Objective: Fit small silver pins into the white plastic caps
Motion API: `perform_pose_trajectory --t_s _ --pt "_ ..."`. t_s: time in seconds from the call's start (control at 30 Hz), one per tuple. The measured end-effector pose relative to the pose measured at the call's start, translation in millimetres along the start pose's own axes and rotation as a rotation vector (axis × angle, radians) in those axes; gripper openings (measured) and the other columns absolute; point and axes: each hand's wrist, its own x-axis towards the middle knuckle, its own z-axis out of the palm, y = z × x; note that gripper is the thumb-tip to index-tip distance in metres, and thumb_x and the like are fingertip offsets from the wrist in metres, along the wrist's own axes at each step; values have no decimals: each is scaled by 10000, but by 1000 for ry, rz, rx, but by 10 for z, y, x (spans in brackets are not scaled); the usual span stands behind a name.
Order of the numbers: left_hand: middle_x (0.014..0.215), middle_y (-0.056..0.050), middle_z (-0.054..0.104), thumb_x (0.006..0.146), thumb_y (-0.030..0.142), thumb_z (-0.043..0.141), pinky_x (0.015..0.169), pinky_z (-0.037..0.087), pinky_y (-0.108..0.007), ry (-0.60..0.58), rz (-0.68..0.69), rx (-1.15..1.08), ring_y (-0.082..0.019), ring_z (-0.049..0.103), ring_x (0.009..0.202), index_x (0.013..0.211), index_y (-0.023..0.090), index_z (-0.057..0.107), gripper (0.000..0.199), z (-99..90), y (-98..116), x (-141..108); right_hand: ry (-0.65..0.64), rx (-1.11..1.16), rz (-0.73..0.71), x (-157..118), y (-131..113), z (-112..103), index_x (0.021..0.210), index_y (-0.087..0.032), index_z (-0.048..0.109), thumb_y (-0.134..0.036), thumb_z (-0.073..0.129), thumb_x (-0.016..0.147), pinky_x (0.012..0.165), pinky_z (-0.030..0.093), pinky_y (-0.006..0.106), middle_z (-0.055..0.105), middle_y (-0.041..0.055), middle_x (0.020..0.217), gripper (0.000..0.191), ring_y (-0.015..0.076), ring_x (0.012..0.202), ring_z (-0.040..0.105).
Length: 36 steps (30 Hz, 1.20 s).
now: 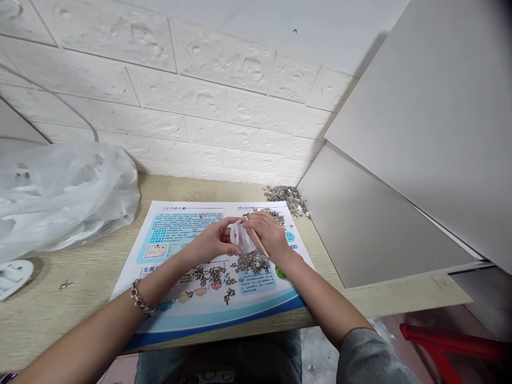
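Observation:
My left hand (220,238) grips a small white plastic piece (241,237) by its left side, thumb below and fingers behind. Pinched in my right hand (270,234) is a thin wooden stick (256,236), slanting across the white piece, its upper end close to the piece's top edge. The exact contact there is too small to make out. Both hands are over a printed sheet (140,250). Beneath them on the sheet lies a heap of small metal parts (254,263), with a looser cluster of metal parts (210,274) to its left.
A larger pile of metal parts (286,197) sits at the table's back right. White panels (380,224) lean along the right. On the left are a bulging plastic bag (68,192) and a white slotted piece (15,277). A brick-patterned wall (208,106) stands behind.

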Motion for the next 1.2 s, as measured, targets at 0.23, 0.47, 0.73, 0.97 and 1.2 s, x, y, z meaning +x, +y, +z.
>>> perform_pose_trajectory --t_s 0.23,0.47,0.73,0.97,1.2 --pt "795 -29 585 637 157 683 633 454 -271 -24 19 33 -133 547 696 1244 172 367 684 -29 -3 -10 32 54 -46 9 -37 42 973 -254 517 -150 435 835 937 408 372 601 7 908 191 120 873 568" --pt "749 -14 571 630 172 683 600 436 -242 -7 3 33 -119 526 667 1214 172 400 649 -38 -5 -5 4 54 63 34 -64 67 931 -249 522 -195 440 844 1004 328 439 608 -2 886 131 119 839 576" --pt "775 -26 577 610 203 701 590 431 -245 27 -34 42 -127 534 674 1174 154 416 634 -29 21 -4 -40 35 84 51 -52 51 886 -240 543 -200 446 840 1007 310 437 622 -13 834 114 119 788 578" --pt "661 -2 577 627 198 691 558 435 -235 14 -39 18 -106 528 586 1175 133 423 613 -5 48 -3 -59 76 161 76 -97 16 964 -254 555 -199 454 834 944 371 398 625 -1 891 173 136 831 565" --pt "620 1 591 644 225 693 511 439 -225 -23 -98 14 -115 557 540 1225 126 369 673 6 26 2 88 295 486 117 -142 8 810 -189 543 -356 395 864 607 435 269 582 21 725 229 128 672 546"
